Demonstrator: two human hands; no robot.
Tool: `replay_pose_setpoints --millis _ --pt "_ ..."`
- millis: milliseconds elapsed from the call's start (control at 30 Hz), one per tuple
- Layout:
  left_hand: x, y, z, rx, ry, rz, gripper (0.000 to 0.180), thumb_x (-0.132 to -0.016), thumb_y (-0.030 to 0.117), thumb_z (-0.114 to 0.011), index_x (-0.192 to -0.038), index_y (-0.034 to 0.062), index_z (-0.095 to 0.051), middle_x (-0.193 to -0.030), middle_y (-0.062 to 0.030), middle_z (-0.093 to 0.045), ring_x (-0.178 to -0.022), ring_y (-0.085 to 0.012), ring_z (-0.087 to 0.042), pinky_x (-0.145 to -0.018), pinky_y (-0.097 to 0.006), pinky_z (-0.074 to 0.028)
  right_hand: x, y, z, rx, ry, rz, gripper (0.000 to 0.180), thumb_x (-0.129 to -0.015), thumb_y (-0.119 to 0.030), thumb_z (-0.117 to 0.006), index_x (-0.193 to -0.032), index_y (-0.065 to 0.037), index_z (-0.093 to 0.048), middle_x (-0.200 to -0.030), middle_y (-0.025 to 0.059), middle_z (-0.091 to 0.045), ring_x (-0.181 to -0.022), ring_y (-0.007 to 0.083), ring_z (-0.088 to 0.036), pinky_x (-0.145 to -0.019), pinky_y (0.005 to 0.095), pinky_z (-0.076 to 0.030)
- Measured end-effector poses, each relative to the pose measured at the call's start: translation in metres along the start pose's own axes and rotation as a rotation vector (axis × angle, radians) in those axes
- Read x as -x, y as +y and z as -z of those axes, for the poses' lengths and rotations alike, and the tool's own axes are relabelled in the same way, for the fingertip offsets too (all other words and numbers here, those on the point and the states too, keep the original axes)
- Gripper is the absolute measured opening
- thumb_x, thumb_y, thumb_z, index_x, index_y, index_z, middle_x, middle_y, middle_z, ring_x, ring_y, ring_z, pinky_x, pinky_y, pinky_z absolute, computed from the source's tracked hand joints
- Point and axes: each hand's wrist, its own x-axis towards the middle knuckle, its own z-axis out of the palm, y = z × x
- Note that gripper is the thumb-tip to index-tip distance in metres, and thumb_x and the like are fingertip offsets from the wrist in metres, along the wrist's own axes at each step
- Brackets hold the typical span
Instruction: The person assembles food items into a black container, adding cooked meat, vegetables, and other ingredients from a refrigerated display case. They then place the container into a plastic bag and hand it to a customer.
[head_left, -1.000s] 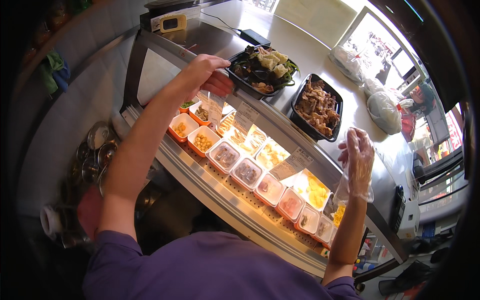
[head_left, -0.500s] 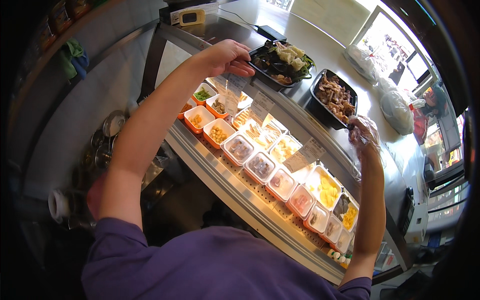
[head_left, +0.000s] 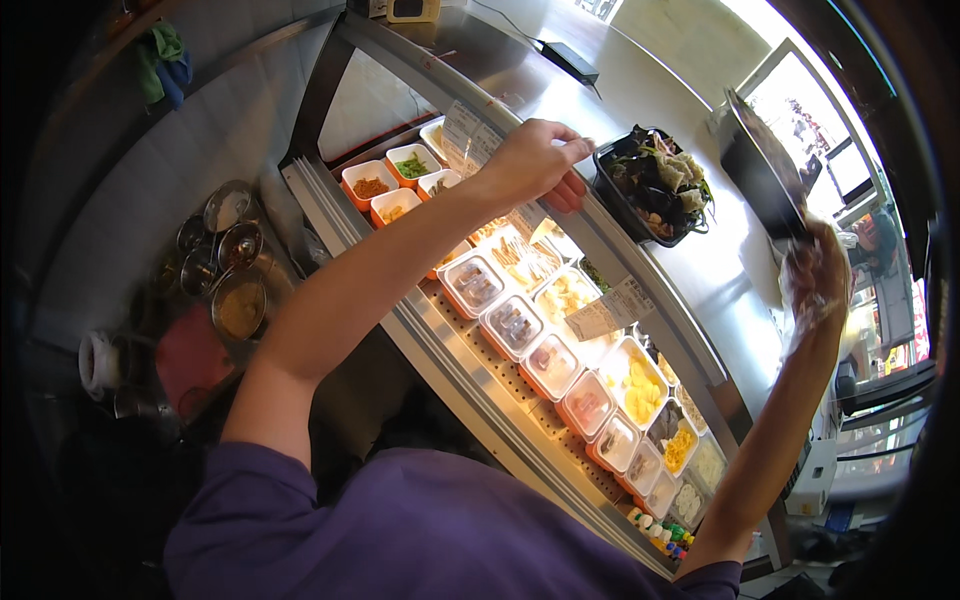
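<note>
Reaching across the glass, the left hand (head_left: pixel 535 160) is curling up beside the black bowl (head_left: pixel 655 185) of greens and toppings, fingers touching its near rim; I can't tell if that grip is actually pinching anything. The right hand (head_left: pixel 818 275), in a clear glove, is lifting a second black tray (head_left: pixel 765 165) tilted up over the table (head_left: pixel 690 270), fingers closed on its lower edge. Risk as I see it: that tray is tipping steeply and could slip or spill, or the left arm could be knocking the paper tags (head_left: pixel 610 312) above the topping tubs (head_left: pixel 515 325).
</note>
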Motion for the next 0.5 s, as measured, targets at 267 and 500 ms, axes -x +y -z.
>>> replay_pose_setpoints --millis 267,500 --pt "0.072 -0.121 0.071 0.063 0.198 0.014 0.032 -0.1 0.028 -0.055 -0.092 0.0004 -0.068 -0.059 -0.0018 -0.059 -0.046 -0.0065 -0.053 -0.045 -0.021 -0.043 -0.083 0.053 -0.185 0.126 -0.474 0.098 0.019 -0.096 -0.002 -0.054 -0.112 0.0 -0.064 -0.096 0.0113 -0.062 -0.075 0.0119 -0.058 -0.062 0.0188 -0.049" --pt "-0.01 -0.272 0.229 0.1 0.487 0.245 0.022 -0.097 0.018 -0.056 -0.094 -0.0019 -0.064 -0.072 -0.0066 -0.064 -0.055 -0.0108 -0.061 -0.048 -0.024 -0.052 -0.056 0.049 -0.236 0.59 -0.327 -0.093 0.042 -0.088 -0.029 -0.073 -0.117 -0.001 -0.06 -0.094 0.0117 -0.063 -0.07 0.0124 -0.059 -0.053 0.0231 -0.047"
